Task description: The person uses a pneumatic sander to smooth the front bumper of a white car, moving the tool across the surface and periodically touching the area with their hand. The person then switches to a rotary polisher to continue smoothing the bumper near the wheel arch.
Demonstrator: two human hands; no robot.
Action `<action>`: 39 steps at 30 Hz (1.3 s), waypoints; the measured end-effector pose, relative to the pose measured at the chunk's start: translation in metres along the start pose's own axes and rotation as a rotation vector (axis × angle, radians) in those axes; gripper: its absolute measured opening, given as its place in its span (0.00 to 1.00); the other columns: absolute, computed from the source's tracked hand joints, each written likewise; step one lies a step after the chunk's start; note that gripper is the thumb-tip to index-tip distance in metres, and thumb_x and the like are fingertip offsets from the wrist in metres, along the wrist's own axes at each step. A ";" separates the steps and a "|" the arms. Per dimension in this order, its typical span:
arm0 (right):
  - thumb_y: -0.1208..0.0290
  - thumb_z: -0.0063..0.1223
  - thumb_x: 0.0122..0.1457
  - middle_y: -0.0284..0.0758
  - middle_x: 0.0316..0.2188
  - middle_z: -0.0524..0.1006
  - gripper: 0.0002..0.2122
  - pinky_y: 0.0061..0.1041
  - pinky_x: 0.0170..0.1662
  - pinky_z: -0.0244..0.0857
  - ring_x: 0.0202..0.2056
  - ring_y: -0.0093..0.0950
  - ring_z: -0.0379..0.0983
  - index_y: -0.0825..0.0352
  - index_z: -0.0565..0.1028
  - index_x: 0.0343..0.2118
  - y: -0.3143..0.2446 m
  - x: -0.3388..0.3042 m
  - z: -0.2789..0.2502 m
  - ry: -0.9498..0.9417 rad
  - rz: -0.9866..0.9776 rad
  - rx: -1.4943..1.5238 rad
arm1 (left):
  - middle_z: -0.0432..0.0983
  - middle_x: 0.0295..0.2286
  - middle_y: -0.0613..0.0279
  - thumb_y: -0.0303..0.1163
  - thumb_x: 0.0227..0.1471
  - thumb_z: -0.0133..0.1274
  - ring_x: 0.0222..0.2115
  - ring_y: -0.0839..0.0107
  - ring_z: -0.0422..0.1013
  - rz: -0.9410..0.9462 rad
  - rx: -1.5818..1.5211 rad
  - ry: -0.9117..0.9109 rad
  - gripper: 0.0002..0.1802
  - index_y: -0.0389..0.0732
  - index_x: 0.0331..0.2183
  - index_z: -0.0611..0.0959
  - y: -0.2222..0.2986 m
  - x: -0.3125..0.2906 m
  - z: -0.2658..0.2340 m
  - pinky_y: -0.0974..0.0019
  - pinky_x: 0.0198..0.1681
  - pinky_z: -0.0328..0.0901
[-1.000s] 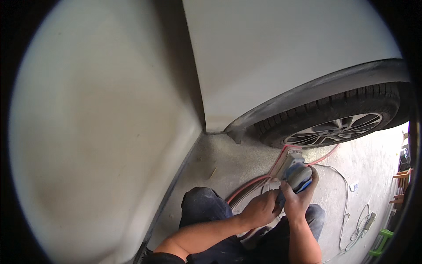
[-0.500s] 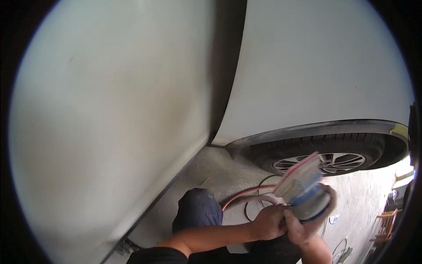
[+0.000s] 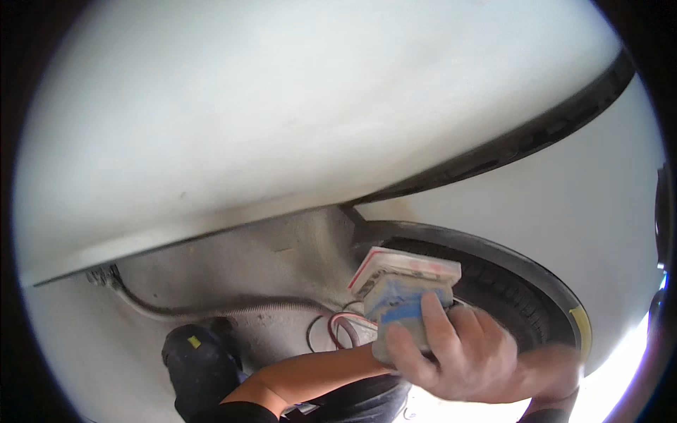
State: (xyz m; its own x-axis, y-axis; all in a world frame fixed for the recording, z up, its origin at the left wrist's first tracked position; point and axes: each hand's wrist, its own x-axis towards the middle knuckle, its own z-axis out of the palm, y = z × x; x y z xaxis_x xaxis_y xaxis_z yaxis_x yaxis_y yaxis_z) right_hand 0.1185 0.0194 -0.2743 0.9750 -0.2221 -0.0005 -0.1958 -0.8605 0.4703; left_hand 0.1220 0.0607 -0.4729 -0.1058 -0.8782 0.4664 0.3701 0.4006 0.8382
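My right hand (image 3: 469, 349) grips a grey-and-blue power sander (image 3: 405, 314), its fingers spread over the grey body. The sander's flat rectangular pad (image 3: 412, 268), pale with a red edge, faces up and away from me, apart from the car. My left forearm (image 3: 324, 370) reaches in from the lower left to the underside of the sander. The left hand itself is hidden behind the sander and my right hand. Ahead stands a pale car panel (image 3: 282, 120) with a smudged lower edge.
A second pale panel (image 3: 557, 190) and a black tyre (image 3: 493, 282) are at the right. Yellow tape (image 3: 582, 331) sits on the wheel-arch trim. A ribbed hose (image 3: 218, 308) and a red hose (image 3: 333, 326) lie across the grey floor. My knee (image 3: 201, 363) is at lower left.
My view has turned, so the panel gap now slants to the upper right. The sander has come nearer with its pad raised, and my left hand has become hidden.
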 end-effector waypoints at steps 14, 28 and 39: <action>0.75 0.62 0.48 0.37 0.42 0.73 0.28 0.32 0.32 0.73 0.33 0.35 0.77 0.61 0.69 0.56 -0.013 0.073 0.024 -0.634 -0.029 -0.345 | 0.57 0.60 0.38 0.23 0.58 0.47 0.63 0.49 0.58 0.146 -0.197 0.435 0.37 0.31 0.66 0.54 -0.010 -0.012 -0.067 0.50 0.67 0.52; 0.65 0.65 0.52 0.47 0.42 0.65 0.39 0.36 0.28 0.78 0.32 0.44 0.79 0.73 0.58 0.64 -0.097 0.007 0.168 -0.195 0.851 -0.032 | 0.66 0.57 0.43 0.35 0.61 0.51 0.57 0.59 0.66 -0.167 -0.838 0.325 0.38 0.30 0.66 0.56 -0.070 -0.049 -0.073 0.61 0.58 0.62; 0.78 0.57 0.55 0.58 0.49 0.62 0.36 0.47 0.50 0.65 0.49 0.53 0.64 0.80 0.53 0.65 -0.131 -0.009 0.221 0.157 0.981 0.454 | 0.78 0.42 0.41 0.40 0.59 0.58 0.43 0.56 0.77 -0.277 -0.328 0.635 0.28 0.28 0.49 0.70 -0.106 -0.037 -0.098 0.57 0.48 0.69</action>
State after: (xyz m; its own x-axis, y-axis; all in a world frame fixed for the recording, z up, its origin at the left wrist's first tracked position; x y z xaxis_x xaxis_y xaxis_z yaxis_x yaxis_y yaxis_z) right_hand 0.1126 0.0324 -0.5311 0.3698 -0.8706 0.3244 -0.8843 -0.4369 -0.1646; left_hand 0.1777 0.0254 -0.6066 0.2796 -0.9564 -0.0839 0.6727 0.1328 0.7279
